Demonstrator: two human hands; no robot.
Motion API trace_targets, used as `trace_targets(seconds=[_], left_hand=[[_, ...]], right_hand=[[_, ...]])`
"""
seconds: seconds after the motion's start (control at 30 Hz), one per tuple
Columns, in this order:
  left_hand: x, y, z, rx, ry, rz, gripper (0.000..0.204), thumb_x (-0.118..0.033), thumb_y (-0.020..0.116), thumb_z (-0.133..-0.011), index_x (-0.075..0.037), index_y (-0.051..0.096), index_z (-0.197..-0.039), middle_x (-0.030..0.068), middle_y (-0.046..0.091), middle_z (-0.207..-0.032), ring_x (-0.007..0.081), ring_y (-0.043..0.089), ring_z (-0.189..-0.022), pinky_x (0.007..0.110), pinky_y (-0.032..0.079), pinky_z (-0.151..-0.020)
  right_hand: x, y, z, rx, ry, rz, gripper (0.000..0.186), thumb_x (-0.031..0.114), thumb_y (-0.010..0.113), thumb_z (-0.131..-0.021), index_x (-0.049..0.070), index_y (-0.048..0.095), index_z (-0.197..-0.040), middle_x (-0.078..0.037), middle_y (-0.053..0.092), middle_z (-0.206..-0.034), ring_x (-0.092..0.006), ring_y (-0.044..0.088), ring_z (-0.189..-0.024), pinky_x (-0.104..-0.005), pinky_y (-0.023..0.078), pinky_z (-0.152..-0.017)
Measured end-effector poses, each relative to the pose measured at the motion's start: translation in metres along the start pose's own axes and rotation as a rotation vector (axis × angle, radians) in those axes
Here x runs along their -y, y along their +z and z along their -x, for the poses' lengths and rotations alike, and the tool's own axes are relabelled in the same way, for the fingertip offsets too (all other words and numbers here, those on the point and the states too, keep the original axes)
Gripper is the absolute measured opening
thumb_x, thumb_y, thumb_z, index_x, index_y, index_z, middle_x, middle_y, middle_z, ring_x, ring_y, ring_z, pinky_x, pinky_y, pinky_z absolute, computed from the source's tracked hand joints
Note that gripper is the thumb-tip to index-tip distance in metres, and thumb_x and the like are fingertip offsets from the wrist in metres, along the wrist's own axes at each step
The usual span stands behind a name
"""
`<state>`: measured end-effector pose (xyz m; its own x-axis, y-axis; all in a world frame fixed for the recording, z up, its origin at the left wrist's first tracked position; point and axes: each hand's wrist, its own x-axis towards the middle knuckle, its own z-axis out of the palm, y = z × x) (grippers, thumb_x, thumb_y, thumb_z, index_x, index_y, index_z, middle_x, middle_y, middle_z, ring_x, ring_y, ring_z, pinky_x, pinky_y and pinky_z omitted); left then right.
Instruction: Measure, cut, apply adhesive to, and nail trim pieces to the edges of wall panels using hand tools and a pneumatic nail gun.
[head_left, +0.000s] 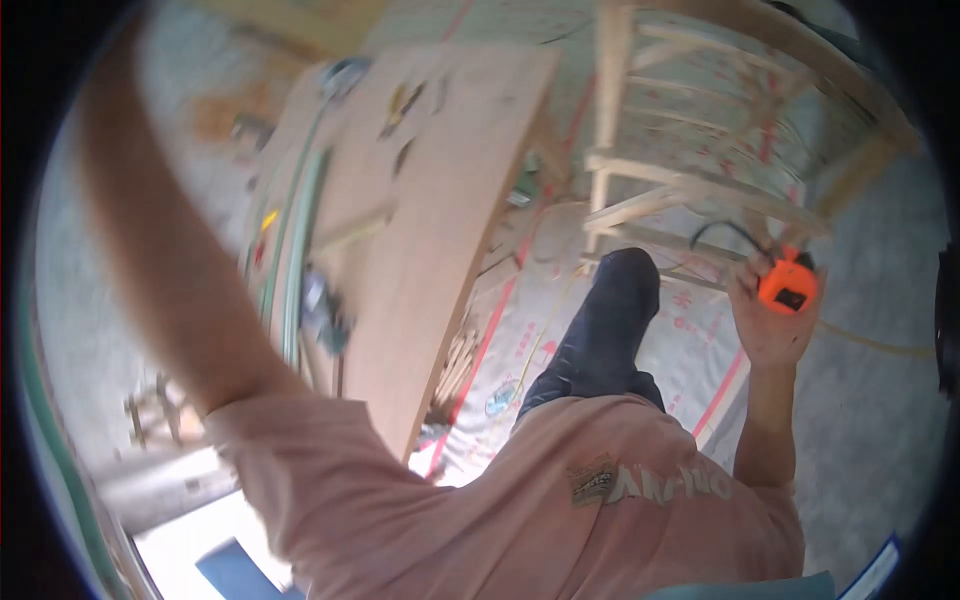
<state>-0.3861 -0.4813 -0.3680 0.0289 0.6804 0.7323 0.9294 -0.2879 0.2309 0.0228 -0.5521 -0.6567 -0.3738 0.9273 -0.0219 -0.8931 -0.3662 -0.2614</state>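
The right hand [768,318] is raised at about three o'clock in the view, its fingers wrapped and closed around a small orange tape measure [788,285] with a black panel on its face. The tape measure sits at the top of the hand, against the fingertips. A thin black cord [722,230] loops away from it toward eleven o'clock. The bare right forearm drops straight down from the hand toward six o'clock and meets a pink short sleeve.

The left hand is out of sight. Only the bare left arm [160,250] shows, blurred, sweeping from the pink shirt [520,500] up toward eleven o'clock and off the top edge, so its fingers cannot be judged.

Between the arms, a leg in dark blue trousers [605,335] points toward twelve o'clock, ending in a dark shoe. Under it lies pale sheeting [560,300] with red lines.

At about eleven o'clock from the leg, a long plywood board [430,220] runs up the view, with small blurred tools scattered on it and a green straightedge [300,250] along its left side. At one o'clock stands a bare timber frame [680,190], just beyond the tape measure.
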Motion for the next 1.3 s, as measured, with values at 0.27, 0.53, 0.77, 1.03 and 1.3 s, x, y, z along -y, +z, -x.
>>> trace_targets(seconds=[0.27,0.53,0.77,1.03,1.3], left_hand=[[-0.011,-0.028,0.231,0.181,-0.232,-0.139,0.036,-0.023,0.061,-0.095,-0.008,0.054,-0.127,0.0211,0.059,-0.108,0.0454,0.059,-0.090,0.051,0.049,-0.075],[-0.056,-0.114,0.414,0.271,-0.496,0.133,0.038,-0.016,0.067,-0.090,-0.007,0.059,-0.125,0.0167,0.060,-0.100,0.0381,0.062,-0.086,0.045,0.051,-0.075],[-0.084,-0.185,0.562,-0.165,-1.020,0.443,0.026,-0.009,0.067,-0.092,0.007,0.059,-0.111,0.0100,0.065,-0.084,0.0133,0.063,-0.074,0.030,0.053,-0.067],[-0.108,-0.251,0.669,-0.864,-1.438,1.012,0.023,-0.014,0.064,-0.095,0.004,0.052,-0.103,0.0122,0.063,-0.086,0.0263,0.069,-0.075,0.039,0.062,-0.076],[-0.131,-0.218,0.679,-1.187,-1.393,1.768,0.025,-0.029,0.049,-0.103,-0.005,0.054,-0.109,0.0116,0.064,-0.102,0.0263,0.058,-0.116,0.059,0.036,-0.110]], right_hand=[[-0.033,-0.047,0.105,-0.040,0.203,0.311,0.049,0.036,0.060,-0.097,0.001,0.051,-0.130,-0.014,0.054,-0.128,-0.0272,0.055,-0.109,-0.0376,0.049,-0.087],[-0.096,0.006,0.144,-0.115,0.224,0.701,0.041,0.022,0.058,-0.096,0.006,0.049,-0.133,-0.008,0.057,-0.108,-0.0224,0.060,-0.094,-0.0341,0.051,-0.075],[-0.224,0.076,0.193,0.215,0.416,1.274,0.053,0.014,0.060,-0.093,0.005,0.048,-0.143,-0.004,0.055,-0.095,-0.0136,0.056,-0.088,-0.0290,0.048,-0.078],[-0.297,0.160,0.277,0.733,-0.193,1.958,0.059,0.019,0.067,-0.090,0.014,0.048,-0.146,-0.018,0.064,-0.110,-0.0306,0.062,-0.096,-0.0403,0.049,-0.086],[-0.320,0.092,0.336,0.637,0.215,1.858,0.060,0.021,0.067,-0.089,0.013,0.048,-0.146,-0.020,0.064,-0.111,-0.0335,0.061,-0.102,-0.0429,0.049,-0.090]])
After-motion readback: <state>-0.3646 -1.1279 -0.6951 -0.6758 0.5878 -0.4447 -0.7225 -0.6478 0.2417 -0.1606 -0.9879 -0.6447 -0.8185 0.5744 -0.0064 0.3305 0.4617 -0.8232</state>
